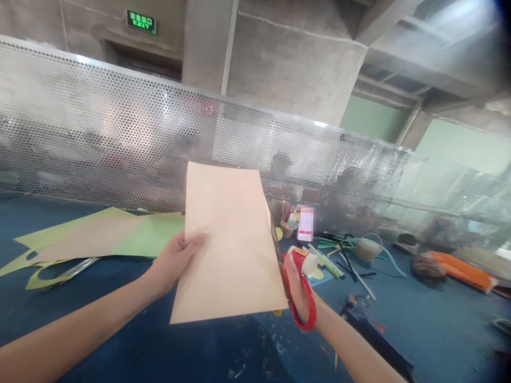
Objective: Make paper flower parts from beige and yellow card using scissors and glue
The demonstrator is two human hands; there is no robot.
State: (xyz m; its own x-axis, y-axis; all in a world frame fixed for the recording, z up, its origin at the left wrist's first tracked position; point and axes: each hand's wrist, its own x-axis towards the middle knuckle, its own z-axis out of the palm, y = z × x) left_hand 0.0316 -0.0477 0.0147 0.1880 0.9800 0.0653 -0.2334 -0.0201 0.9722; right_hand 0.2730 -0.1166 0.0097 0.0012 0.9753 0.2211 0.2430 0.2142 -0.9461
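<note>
A cream sheet of paper [229,244] is held up in the middle of the view. My left hand [175,260] pinches its left edge, with the thumb on the front face and the other fingers behind. Beside the lower right edge, my right hand [297,290] is closed on scissors with red handles [309,311]. The scissor blades are mostly hidden behind the sheet.
Green and pinkish paper sheets [131,234] lie at the left on the blue table [223,356]. At the right are a white-and-red bottle [305,259], a lit phone [306,223], thin sticks, a small bucket [368,249] and an orange item [463,270]. A perforated metal screen [131,138] stands behind.
</note>
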